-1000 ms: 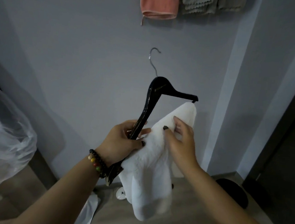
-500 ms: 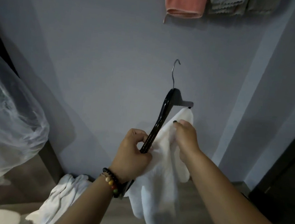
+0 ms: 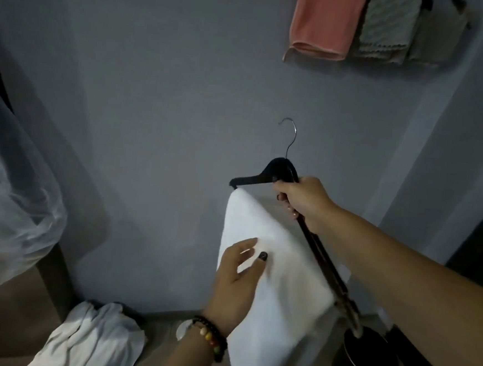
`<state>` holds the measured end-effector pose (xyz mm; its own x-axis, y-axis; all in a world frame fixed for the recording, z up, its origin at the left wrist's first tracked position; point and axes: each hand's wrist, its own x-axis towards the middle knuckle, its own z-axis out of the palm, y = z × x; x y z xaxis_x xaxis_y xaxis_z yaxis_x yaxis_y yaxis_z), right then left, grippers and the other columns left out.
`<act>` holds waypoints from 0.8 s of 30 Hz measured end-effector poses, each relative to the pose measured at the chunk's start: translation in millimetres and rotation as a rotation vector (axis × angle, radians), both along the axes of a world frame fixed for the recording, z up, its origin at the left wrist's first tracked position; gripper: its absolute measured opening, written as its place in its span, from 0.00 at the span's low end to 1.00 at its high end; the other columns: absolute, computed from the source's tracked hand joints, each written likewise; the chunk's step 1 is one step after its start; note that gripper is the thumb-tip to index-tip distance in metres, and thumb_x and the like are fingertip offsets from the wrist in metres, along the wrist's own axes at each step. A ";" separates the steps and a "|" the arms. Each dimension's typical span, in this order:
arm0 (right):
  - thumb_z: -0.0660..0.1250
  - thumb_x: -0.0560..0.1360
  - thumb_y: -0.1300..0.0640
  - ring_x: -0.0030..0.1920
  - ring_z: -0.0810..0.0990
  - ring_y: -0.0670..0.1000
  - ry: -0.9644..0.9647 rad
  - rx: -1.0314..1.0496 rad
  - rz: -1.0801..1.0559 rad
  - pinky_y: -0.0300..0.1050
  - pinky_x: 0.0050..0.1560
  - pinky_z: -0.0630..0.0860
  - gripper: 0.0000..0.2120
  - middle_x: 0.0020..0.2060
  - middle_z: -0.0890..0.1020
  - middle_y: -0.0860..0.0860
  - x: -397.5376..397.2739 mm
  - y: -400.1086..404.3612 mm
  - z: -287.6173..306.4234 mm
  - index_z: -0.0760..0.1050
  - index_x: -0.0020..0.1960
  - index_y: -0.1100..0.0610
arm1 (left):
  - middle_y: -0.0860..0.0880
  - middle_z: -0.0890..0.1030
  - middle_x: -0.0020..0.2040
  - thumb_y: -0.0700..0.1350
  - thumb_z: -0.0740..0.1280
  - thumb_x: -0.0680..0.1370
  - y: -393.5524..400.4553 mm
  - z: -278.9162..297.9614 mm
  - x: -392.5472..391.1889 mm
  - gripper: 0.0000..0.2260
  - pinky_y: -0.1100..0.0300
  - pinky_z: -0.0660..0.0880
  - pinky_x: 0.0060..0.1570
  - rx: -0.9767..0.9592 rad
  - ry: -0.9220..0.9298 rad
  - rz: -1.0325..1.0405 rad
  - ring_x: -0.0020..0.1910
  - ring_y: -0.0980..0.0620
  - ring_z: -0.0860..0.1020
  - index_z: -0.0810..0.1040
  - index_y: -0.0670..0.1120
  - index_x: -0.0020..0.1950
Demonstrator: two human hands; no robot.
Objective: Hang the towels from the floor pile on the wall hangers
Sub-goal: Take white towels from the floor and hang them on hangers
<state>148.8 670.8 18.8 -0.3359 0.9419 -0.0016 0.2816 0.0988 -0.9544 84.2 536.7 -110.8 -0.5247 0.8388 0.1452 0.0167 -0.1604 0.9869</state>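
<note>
Right hand gripping one black hanger (tilted), one white towel draped, left hand touching

Right hand grips hanger; left hand touches towel.

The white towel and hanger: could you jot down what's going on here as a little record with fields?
Right hand: grips the black hanger near its neck
Left hand: fingers spread flat against the white towel
White towel: draped over the hanger's bar, hanging down
Hanger hook: metal, free, not on anything yet
Wall above: pink towel and grey towels already hanging
Floor: white cloth pile at lower left, dark round object at lower right
Step left: hang this hanger on the wall
</note>
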 end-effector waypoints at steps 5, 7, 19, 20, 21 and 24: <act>0.72 0.72 0.47 0.18 0.71 0.45 -0.125 0.307 0.003 0.35 0.20 0.66 0.19 0.26 0.78 0.53 -3.8 5.7 27.8 0.80 0.39 0.65 | 0.54 0.71 0.67 0.44 0.67 0.79 4.1 -4.8 -45.2 0.19 0.63 0.71 0.52 -0.086 -0.120 0.044 0.63 0.54 0.72 0.68 0.52 0.69; 0.73 0.71 0.44 0.17 0.70 0.45 -0.156 0.371 0.003 0.35 0.20 0.65 0.20 0.23 0.77 0.53 -7.8 7.1 36.2 0.80 0.35 0.63 | 0.53 0.69 0.68 0.43 0.66 0.79 11.2 3.8 -56.4 0.21 0.59 0.72 0.55 -0.056 -0.023 0.061 0.64 0.53 0.72 0.66 0.50 0.70; 0.74 0.70 0.42 0.19 0.70 0.50 -0.092 0.423 0.069 0.37 0.21 0.65 0.24 0.23 0.76 0.54 -13.3 31.0 69.2 0.79 0.37 0.65 | 0.47 0.75 0.66 0.64 0.61 0.75 61.9 81.9 -105.5 0.30 0.51 0.71 0.63 0.134 1.365 -0.040 0.63 0.47 0.74 0.69 0.45 0.70; 0.73 0.70 0.42 0.19 0.70 0.49 -0.077 0.426 0.070 0.36 0.21 0.65 0.24 0.23 0.76 0.54 -13.5 34.5 71.4 0.79 0.38 0.66 | 0.47 0.74 0.67 0.68 0.61 0.72 72.7 89.4 -104.5 0.35 0.51 0.70 0.64 0.102 1.491 -0.073 0.64 0.46 0.73 0.67 0.46 0.71; 0.73 0.70 0.43 0.19 0.70 0.49 -0.056 0.432 0.073 0.37 0.21 0.65 0.24 0.23 0.76 0.53 -14.3 39.7 73.9 0.79 0.38 0.66 | 0.47 0.73 0.68 0.71 0.63 0.70 85.5 97.2 -105.2 0.40 0.50 0.68 0.65 0.042 1.591 -0.096 0.64 0.46 0.73 0.65 0.47 0.73; 0.73 0.70 0.43 0.20 0.71 0.49 -0.020 0.457 0.083 0.38 0.21 0.66 0.24 0.23 0.76 0.54 -19.1 57.0 83.7 0.80 0.39 0.66 | 0.51 0.76 0.63 0.74 0.66 0.64 124.4 120.5 -112.8 0.41 0.51 0.71 0.59 -0.161 1.696 -0.118 0.59 0.47 0.76 0.65 0.54 0.70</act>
<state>129.7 727.8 102.6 -0.4147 0.8174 0.3999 0.2730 0.5310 -0.8022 -28.6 661.1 9.7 0.1780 0.9198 0.3497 0.9823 -0.1451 -0.1184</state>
